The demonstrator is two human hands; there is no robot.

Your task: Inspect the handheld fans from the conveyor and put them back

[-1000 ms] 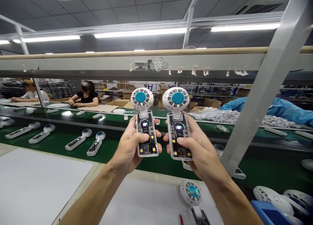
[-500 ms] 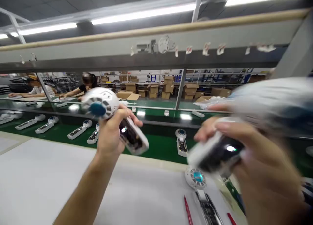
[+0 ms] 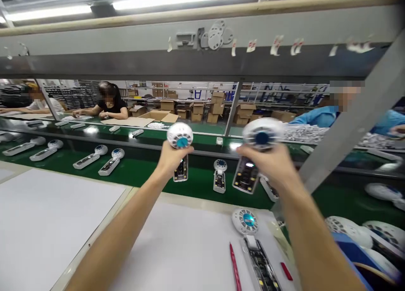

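Note:
My left hand (image 3: 171, 157) is closed around the neck of a white handheld fan (image 3: 180, 136) with a blue hub, its clear handle hanging down over the green conveyor belt (image 3: 142, 175). A second fan of the same kind (image 3: 261, 135) is gripped in my right hand (image 3: 268, 163), and its handle with a lit circuit board (image 3: 246, 175) also points down. Both arms reach out over the belt. Between my hands another fan (image 3: 219, 175) lies on the belt. One more fan (image 3: 251, 236) rests on the white mat (image 3: 177, 249) near me.
Several fans (image 3: 95, 158) lie in a row on the belt at left. Two red pens (image 3: 234, 268) lie on the mat. A bin of white fan heads (image 3: 363, 236) sits at right. A slanted frame post (image 3: 348, 126) crosses the right side. People work across the line.
Both hands swung the fans from upright in front of me, through a blurred motion, out over the belt, with the handles now hanging down. The camera tilted downward.

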